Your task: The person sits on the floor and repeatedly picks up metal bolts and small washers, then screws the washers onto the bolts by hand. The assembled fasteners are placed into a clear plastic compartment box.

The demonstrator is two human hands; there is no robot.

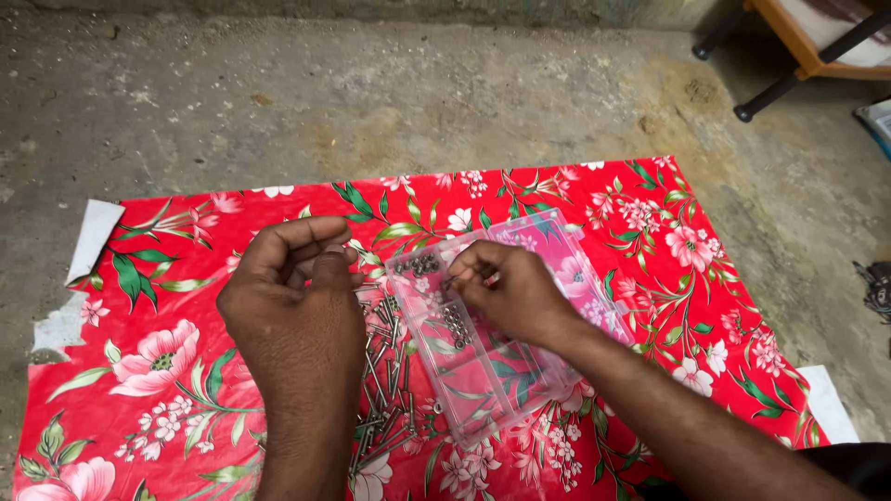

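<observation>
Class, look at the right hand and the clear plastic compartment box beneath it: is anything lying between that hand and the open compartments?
Nothing visible does. The right hand hovers directly over the clear compartment box, which has no lid over it. The loose screws lie beside the box, under the left hand, not in the way.

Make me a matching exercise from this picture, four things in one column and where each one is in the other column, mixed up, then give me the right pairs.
Things:
1. clear plastic organizer box
2. loose pile of screws
3. left hand
4. wooden furniture frame

Places:
A. top right corner, on the concrete floor
B. raised above the floral cloth, left of the box
C. under the right hand, on the cloth
D. on the cloth between the left forearm and the box

Pairs: 1-C, 2-D, 3-B, 4-A
</observation>
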